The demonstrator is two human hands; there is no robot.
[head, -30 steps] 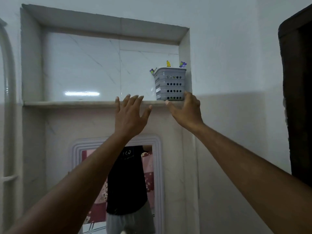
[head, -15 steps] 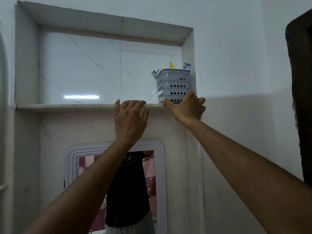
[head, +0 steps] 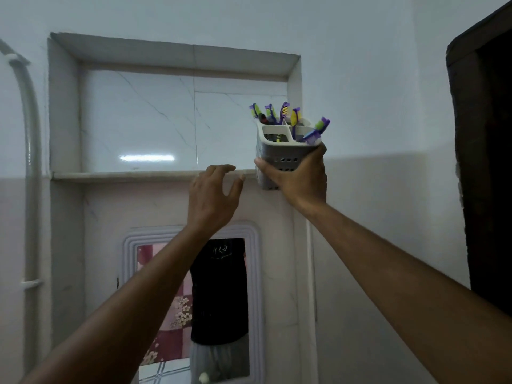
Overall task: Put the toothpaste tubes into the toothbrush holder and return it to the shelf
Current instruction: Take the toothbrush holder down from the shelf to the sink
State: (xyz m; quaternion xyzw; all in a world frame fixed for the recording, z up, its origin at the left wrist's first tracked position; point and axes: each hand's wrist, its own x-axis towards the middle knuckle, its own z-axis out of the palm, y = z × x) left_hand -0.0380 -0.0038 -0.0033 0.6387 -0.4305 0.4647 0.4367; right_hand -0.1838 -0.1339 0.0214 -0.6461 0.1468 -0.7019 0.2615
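Right hand [head: 300,180] grips holder [head: 279,159], tilted, off shelf [head: 124,176] edge at 3 o'clock. Left hand [head: 213,195] open, empty, just below the edge. Level holder or the leaning brushes [head: 315,131] may spill.

Home bathroom: tiled niche shelf [head: 124,176], mirror [head: 194,300], toothbrushes [head: 282,112].

No readable text anywhere; the black shirt [head: 219,289] in the mirror [head: 194,306] bears a pale mark (too blurred to read).
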